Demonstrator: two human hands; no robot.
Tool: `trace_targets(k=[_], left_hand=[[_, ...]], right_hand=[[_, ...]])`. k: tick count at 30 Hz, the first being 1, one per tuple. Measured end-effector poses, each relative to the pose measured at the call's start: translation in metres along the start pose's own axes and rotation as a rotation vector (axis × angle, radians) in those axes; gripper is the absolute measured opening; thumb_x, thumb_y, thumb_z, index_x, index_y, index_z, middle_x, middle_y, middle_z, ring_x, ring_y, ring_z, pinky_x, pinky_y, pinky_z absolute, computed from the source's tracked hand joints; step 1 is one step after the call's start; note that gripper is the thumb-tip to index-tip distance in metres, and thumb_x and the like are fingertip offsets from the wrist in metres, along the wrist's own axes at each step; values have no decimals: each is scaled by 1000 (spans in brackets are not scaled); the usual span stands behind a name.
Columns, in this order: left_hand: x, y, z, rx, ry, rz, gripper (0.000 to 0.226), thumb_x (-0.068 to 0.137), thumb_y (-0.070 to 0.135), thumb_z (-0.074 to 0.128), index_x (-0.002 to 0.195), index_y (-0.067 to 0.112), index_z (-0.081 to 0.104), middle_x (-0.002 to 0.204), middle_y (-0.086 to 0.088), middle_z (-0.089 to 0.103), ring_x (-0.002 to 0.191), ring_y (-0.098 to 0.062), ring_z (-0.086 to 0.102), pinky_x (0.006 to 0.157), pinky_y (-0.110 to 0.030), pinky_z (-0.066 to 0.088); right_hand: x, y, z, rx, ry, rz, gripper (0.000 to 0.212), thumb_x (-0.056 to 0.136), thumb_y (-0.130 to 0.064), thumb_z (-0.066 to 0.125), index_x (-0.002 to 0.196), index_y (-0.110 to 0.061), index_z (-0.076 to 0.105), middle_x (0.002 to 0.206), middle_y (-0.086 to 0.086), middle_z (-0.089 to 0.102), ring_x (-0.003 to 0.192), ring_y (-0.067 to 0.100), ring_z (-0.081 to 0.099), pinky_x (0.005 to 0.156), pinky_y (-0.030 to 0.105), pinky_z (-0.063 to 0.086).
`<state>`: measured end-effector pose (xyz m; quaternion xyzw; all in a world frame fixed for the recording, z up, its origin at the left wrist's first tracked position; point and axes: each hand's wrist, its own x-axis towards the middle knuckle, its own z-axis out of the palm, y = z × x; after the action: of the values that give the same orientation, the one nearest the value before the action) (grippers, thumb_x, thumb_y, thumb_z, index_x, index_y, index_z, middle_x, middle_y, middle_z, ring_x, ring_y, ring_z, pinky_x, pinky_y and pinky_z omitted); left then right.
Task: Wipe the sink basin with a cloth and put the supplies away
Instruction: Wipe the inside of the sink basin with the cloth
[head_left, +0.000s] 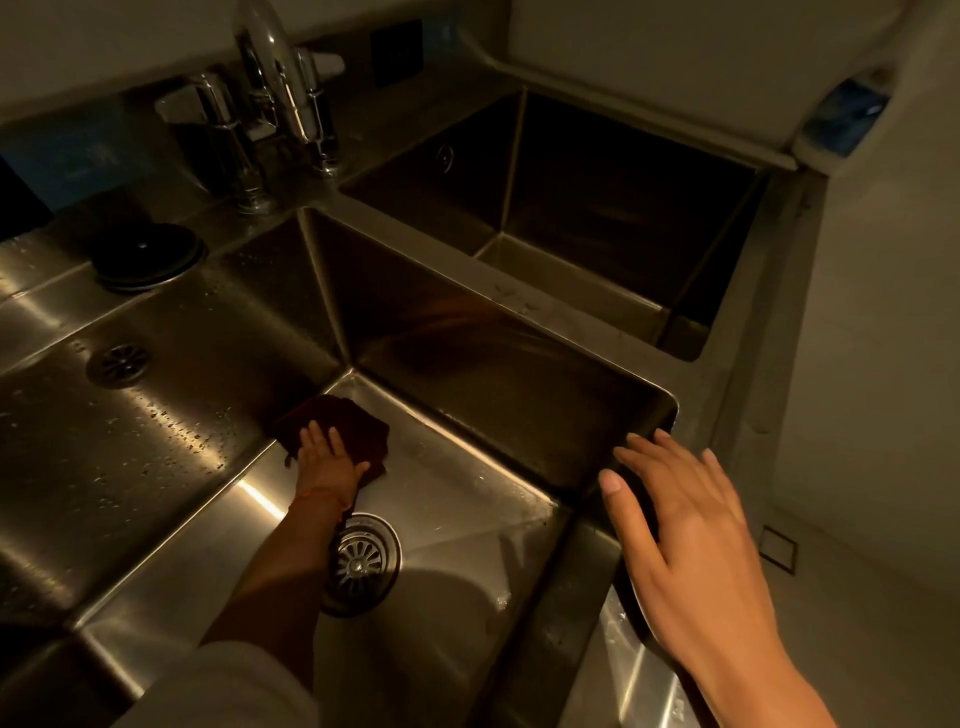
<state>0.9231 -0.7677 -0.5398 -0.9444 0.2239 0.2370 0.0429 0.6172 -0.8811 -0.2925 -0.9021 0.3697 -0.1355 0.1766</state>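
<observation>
Down at the far left corner of the near stainless-steel sink basin (467, 499), the left hand (327, 460) presses a dark brown cloth (358, 423) flat against the basin floor. Its fingers (311, 434) lie stretched out on top of the cloth, not curled round it, and a thin red string shows at the wrist. The cloth sits where the floor meets the left and back walls, just beyond the round slotted metal drain (363, 561), which the forearm partly covers.

The right hand (685, 530) rests on the steel rim at the basin's right side, fingers spread and relaxed, holding nothing.

Left of the basin, the wet stainless-steel bench (130, 441) is speckled with water drops and carries a small round drain (118, 362) and, further back, a dark round lid (148, 254). A chrome tap (270, 78) with lever handles stands behind the basin's back corner. A second, deeper steel basin (571, 208) lies beyond a dividing rim. On the ledge at the far right sits a blue and white object (847, 117), too blurred to identify.
</observation>
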Motion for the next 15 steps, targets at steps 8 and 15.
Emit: trace_targets(k=[8, 15], left_hand=[[3, -4, -5, 31, -51, 58, 79, 101, 45, 34, 151, 0, -7, 156, -27, -16, 146, -39, -13, 121, -42, 5], [4, -6, -7, 195, -57, 205, 78, 101, 42, 35, 151, 0, -8, 156, -27, -17, 147, -38, -13, 121, -39, 2]], right_hand=[[0, 0, 0, 1, 12, -8, 71, 83, -61, 13, 124, -21, 56, 134, -5, 52, 129, -1, 24, 116, 34, 10], [0, 0, 0, 1, 6, -5, 72, 83, -61, 12, 125, -21, 55, 135, -4, 51, 129, -1, 24, 116, 34, 10]])
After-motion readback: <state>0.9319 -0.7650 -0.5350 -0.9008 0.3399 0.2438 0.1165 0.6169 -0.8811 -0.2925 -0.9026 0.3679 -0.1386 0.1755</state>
